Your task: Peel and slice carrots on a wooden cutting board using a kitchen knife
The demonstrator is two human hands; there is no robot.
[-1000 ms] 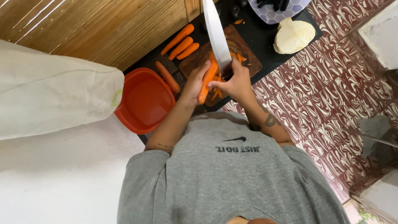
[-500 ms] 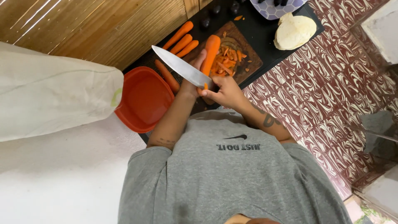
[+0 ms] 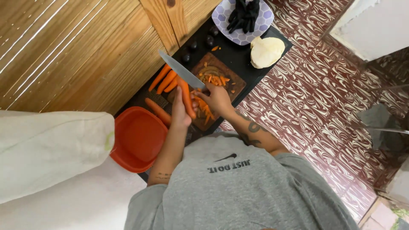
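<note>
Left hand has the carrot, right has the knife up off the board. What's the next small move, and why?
Probably lay the carrot flat on the wooden cutting board before cutting. The left hand holds it lifted, while the knife in the right hand points away over the spare carrots. Cut strips already lie on the board.

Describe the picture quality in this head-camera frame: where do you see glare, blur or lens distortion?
Head view: bright streaks of glare on the wooden panelling; the white bag looks nearly washed out; the knife blade is slightly soft, the carrot in the left hand fairly sharp; the wide lens bends the floor tiles toward the edges.
</note>
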